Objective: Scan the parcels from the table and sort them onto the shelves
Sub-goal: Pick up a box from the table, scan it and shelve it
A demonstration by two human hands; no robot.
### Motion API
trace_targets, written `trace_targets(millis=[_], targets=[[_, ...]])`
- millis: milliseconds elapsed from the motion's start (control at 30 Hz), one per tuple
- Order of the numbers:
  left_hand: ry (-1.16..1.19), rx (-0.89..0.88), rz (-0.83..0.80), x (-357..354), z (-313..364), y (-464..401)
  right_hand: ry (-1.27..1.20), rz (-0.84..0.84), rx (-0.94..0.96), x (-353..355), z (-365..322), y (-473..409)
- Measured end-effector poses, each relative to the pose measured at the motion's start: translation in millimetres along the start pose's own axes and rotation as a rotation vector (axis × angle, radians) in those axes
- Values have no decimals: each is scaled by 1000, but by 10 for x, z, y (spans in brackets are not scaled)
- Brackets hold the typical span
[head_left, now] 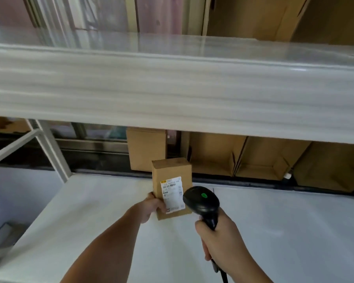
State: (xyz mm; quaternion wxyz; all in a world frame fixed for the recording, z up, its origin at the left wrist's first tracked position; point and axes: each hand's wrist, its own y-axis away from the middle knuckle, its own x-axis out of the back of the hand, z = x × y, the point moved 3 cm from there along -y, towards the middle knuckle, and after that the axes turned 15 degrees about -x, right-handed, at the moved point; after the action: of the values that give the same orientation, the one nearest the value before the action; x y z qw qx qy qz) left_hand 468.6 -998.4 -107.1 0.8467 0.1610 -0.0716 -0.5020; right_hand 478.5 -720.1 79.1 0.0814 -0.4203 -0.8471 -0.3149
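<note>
A small brown cardboard parcel (172, 176) with a white shipping label facing me stands upright over the white lower shelf (284, 221). My left hand (152, 207) grips its lower left corner, thumb on the label side. My right hand (219, 240) grips the handle of a black barcode scanner (201, 201), whose head with a green light sits just right of the parcel's label. Whether the parcel's base touches the shelf is hidden by my hand.
A white upper shelf (172, 84) runs across the view above the parcel. Behind the lower shelf stand brown cardboard boxes (253, 156), some open. A white metal shelf frame (49, 148) rises at the left.
</note>
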Motion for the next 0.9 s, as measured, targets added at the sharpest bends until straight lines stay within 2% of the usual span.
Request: trace_targets(millis=[267, 433, 600, 667, 733, 833, 900], targets=[[-127, -102, 83, -30, 17, -443, 13, 95, -1, -91, 248, -269], [-142, -136, 126, -173, 101, -562, -1, 96, 12, -95, 389, -266], [-186, -95, 205, -183, 155, -507, -39, 40, 5, 11, 356, -118], [-303, -43, 247, -206, 311, -300, -47, 38, 23, 103, 296, 17], [-536, 39, 223, -222, 515, -18, -44, 38, 33, 218, 213, 181], [-1025, 135, -19, -241, 770, 381, -72, 28, 39, 451, 51, 450], [-1236, 107, -179, -346, 947, 645, -73, 42, 45, 639, -65, 655]])
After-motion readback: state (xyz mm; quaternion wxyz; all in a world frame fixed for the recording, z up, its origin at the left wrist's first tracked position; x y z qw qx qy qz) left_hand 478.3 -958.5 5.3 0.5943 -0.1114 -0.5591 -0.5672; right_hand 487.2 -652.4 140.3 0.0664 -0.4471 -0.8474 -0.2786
